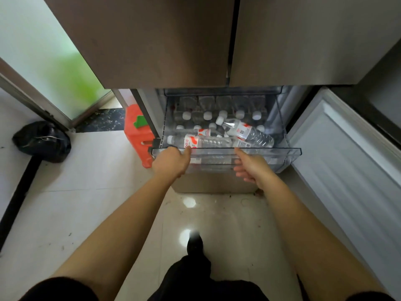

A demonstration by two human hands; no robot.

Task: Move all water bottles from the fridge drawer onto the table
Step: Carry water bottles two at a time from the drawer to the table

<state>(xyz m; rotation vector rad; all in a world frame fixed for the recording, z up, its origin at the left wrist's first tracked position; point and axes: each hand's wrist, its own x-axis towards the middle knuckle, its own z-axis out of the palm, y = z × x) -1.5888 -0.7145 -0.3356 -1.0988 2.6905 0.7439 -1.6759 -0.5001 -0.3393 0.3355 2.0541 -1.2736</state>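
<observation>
The fridge drawer [271, 151] is clear glossy plastic, the water bottles [249, 132] clear ribbed plastic, the fridge doors [152, 40] matt brushed metal, the floor tiles [86, 170] glossy.

we see the clear fridge drawer [290, 151] carrying everything. our left hand [171, 162] grips its front rim; our right hand [252, 168] has a fingertip at that rim. just beyond the left fingers [187, 149] a lying bottle [208, 141] rests sideways; beyond the right fingers [238, 151] a tilted bottle [247, 132] lies atop others; upright bottles [207, 115] stand farthest back.

Black short sleeves [58, 288], trousers [195, 283], shoe [195, 243]
</observation>
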